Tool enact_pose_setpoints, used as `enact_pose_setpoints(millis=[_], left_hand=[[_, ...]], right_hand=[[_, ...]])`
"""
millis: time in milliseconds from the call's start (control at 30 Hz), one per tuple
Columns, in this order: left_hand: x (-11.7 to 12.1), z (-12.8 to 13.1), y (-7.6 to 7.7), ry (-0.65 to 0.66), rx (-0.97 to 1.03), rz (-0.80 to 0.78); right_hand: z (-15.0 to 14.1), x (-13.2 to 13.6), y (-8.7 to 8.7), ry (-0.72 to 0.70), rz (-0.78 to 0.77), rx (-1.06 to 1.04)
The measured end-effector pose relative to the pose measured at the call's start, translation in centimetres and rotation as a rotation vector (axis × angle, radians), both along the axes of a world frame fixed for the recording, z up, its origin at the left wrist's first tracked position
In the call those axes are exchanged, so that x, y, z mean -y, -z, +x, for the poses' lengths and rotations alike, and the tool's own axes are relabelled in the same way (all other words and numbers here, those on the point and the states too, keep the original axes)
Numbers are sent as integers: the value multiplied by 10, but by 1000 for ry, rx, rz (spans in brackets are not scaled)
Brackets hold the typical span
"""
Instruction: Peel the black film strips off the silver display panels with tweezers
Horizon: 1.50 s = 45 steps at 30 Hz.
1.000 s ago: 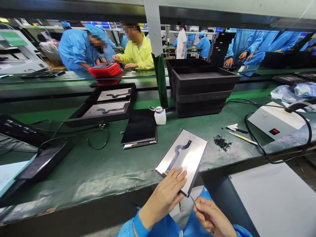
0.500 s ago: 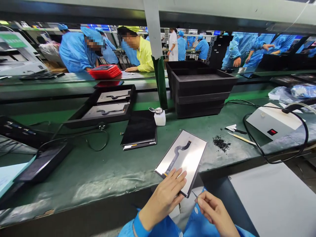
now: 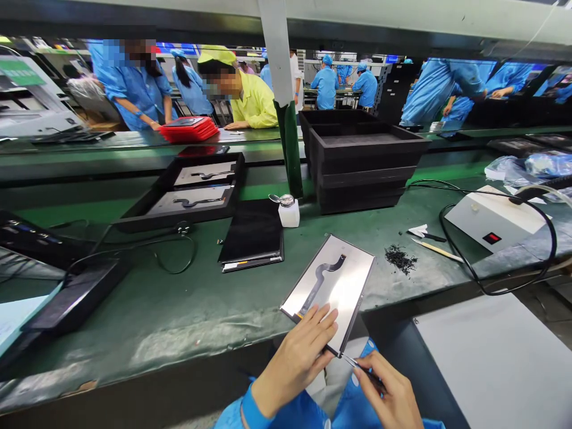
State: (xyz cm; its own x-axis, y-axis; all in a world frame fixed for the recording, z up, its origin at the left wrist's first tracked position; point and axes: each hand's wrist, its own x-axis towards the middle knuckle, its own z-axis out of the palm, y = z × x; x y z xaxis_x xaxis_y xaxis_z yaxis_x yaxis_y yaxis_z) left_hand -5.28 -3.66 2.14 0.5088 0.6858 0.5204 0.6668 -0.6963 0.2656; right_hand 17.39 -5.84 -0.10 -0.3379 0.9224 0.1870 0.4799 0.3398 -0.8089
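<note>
A tablet-sized display panel point(image 3: 346, 286) lies silver back up, jutting over the bench's front edge. A dark flex cable point(image 3: 319, 279) snakes across its back. My left hand point(image 3: 298, 357) grips the panel's near end, fingers flat on top and the thumb at the lower edge. Between the thumb and fingers of my right hand point(image 3: 389, 387) is a pair of tweezers point(image 3: 367, 374). Their tips are at the panel's near right corner; whether they pinch anything there is too small to tell.
Black scraps point(image 3: 401, 258) lie right of the panel, beside a yellow-handled tool point(image 3: 437, 250) and a white box point(image 3: 499, 217) with a black cable. Behind are stacked dark panels point(image 3: 252, 233), a white bottle point(image 3: 289, 213), a tray of panels point(image 3: 179, 220) and black bins point(image 3: 364, 173). Co-workers stand beyond.
My right hand has shifted slightly, bringing the tweezer tips to the panel's corner and showing more of the tweezers. Left hand and panel hold still. Across the bench, a co-worker in blue has straightened up.
</note>
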Motion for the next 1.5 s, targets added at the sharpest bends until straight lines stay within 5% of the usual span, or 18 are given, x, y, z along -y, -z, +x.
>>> enact_pose_setpoints(millis=[267,367,467,700,833,967,1100,1333,1500], left_hand=[[0,0,3,-1,16,-12],[0,0,2,-1,11,1],[0,0,0,6,7,5],[0,0,0,14,21,6],[0,0,0,14,24,-10],[1,-1,-1,12,26,-27],[0,0,-1,10,45,-22],[-1,0,0,13,56,-7],[2,3,-6,23,57,5]], right_hand=[[-1,3,1,3,195,50],[-3,6,2,23,152,32],[-6,6,1,54,-80,-55],[-14,-9,-10,35,-1066,-540],[-14,-12,-13,19,-1330,-702],[-14,-13,-12,0,-1435,-810],[-13,-11,-11,28,-1307,-778],[0,3,1,100,-411,-248],[3,7,2,72,-173,-116]])
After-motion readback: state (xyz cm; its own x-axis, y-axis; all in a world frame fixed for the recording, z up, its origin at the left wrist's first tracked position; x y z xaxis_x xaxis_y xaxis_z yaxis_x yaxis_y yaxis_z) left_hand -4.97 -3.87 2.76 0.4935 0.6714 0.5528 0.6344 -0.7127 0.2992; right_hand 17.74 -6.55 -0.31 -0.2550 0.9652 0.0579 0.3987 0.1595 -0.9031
